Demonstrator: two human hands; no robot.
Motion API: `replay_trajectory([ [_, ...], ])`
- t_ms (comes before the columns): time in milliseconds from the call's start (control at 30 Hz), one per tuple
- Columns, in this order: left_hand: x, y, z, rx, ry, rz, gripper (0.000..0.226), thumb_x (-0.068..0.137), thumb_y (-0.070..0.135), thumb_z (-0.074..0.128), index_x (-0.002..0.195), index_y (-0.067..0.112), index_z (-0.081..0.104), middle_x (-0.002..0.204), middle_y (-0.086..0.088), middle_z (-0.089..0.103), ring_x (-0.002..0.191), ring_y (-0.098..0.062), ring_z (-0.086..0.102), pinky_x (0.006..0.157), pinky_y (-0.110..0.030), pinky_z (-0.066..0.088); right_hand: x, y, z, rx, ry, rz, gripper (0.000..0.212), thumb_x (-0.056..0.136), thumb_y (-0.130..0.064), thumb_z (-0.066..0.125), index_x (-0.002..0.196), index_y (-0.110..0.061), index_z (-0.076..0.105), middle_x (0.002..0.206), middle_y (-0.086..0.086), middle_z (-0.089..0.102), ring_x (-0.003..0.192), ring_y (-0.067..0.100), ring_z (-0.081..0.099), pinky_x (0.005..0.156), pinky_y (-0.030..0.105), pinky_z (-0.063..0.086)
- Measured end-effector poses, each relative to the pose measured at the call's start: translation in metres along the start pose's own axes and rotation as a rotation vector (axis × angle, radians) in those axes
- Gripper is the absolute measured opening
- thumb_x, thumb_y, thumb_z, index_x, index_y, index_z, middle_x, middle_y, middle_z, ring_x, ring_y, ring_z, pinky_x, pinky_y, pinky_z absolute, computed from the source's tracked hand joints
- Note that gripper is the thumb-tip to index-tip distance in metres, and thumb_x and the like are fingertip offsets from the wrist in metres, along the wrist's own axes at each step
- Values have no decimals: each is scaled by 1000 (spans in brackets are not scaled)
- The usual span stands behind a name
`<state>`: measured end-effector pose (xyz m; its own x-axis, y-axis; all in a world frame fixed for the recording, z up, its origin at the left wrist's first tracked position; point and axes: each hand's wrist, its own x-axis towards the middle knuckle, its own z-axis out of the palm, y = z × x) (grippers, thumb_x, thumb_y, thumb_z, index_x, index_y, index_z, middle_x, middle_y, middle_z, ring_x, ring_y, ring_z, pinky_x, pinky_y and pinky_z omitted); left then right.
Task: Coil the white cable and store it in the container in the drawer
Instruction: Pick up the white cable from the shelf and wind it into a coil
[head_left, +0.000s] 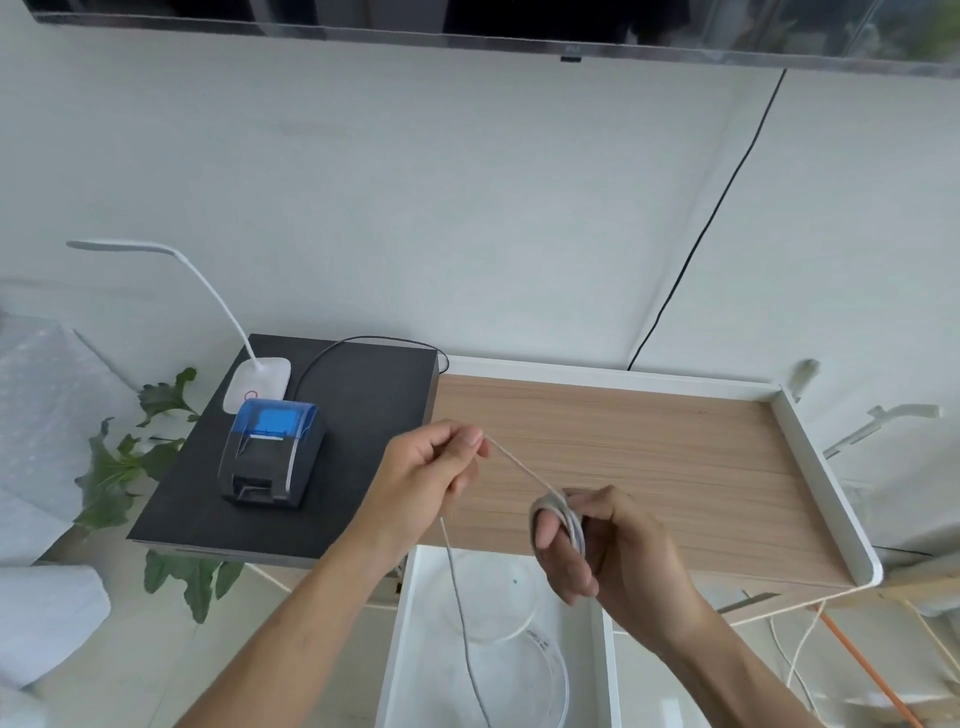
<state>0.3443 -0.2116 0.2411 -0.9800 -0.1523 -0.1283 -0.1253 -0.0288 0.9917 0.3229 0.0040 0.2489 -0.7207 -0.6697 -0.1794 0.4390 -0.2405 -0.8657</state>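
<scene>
White cable (519, 467) looped round right hand (597, 551) fingers | left hand (431, 473) pinches its strand taut | open drawer (410, 623) below

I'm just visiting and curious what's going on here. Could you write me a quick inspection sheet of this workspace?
Surface: wooden tray top, white rim, bare.
Job's things: white cable, partly coiled; open white drawer below; clear container inside.
Clutter: receipt printer and desk lamp on black slab.
Grippers: left hand pinches the cable; right hand holds the coil.
Cables: black cord down the wall; loose wires at lower right.
Surroundings: screen above, leafy plant left.
</scene>
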Motion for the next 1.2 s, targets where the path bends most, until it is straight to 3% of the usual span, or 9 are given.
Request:
replay_trajectory([
  [133,-11,-43,15,19,29,-84,40,94,47,68,89,9,79,58,2,52,47,-8,41,47,-19,34,3,-14,6,338,-12,-47,43,96,-18,36,84,4,71,54,12,58,45,22,53,51,31,50],
  [233,-29,-65,29,163,-81,-77,40,99,46,63,86,11,76,57,2,58,46,-5,44,52,-18,35,9,-16,1,422,49,-75,43,98,-19,43,101,8,77,81,21,76,66,29,71,67,34,63],
  [400,-63,-51,43,420,-297,-51,39,109,42,58,87,14,74,67,-16,75,46,-2,47,56,-14,39,26,-4,-17,112,211,-154,40,109,-14,42,123,15,64,120,36,74,108,46,75,97,46,62],
  [467,-69,-29,42,438,-376,-26,41,109,45,57,87,15,74,69,-14,77,48,-6,48,57,-16,41,25,2,-24,-133,268,-158,37,113,-13,40,125,12,64,117,30,77,110,46,75,99,48,60],
  [567,-69,10,34,328,-416,-7,39,109,42,57,88,12,73,57,-2,70,52,-16,47,54,-24,40,16,3,-25,-497,238,-81,32,114,-16,43,116,1,71,100,15,83,90,26,78,86,33,60],
  [767,-39,44,11,50,-209,33,36,98,32,60,84,1,73,54,-2,58,42,0,47,47,-8,38,0,-4,-17,-625,127,-41,41,99,-14,38,78,-6,73,58,23,61,57,23,55,66,32,48],
  [1000,-9,-4,1,-112,14,-76,40,93,41,67,85,3,74,55,-2,52,41,-6,37,40,-16,29,0,-12,-10,-168,9,-34,41,88,-17,36,65,3,63,42,6,39,43,22,33,49,32,34],
  [1100,-12,-31,10,-90,47,-149,45,94,43,69,85,-1,73,56,-2,53,44,-9,36,42,-19,29,4,-20,1,103,-37,-66,39,92,-18,38,79,6,67,46,12,50,44,24,45,50,33,43],
  [1200,-22,-48,20,-46,16,-214,53,94,45,69,88,-8,69,55,-2,54,43,-9,37,43,-20,28,13,-26,-3,246,34,-122,47,98,-20,38,103,9,75,79,24,76,67,34,71,68,36,62],
])
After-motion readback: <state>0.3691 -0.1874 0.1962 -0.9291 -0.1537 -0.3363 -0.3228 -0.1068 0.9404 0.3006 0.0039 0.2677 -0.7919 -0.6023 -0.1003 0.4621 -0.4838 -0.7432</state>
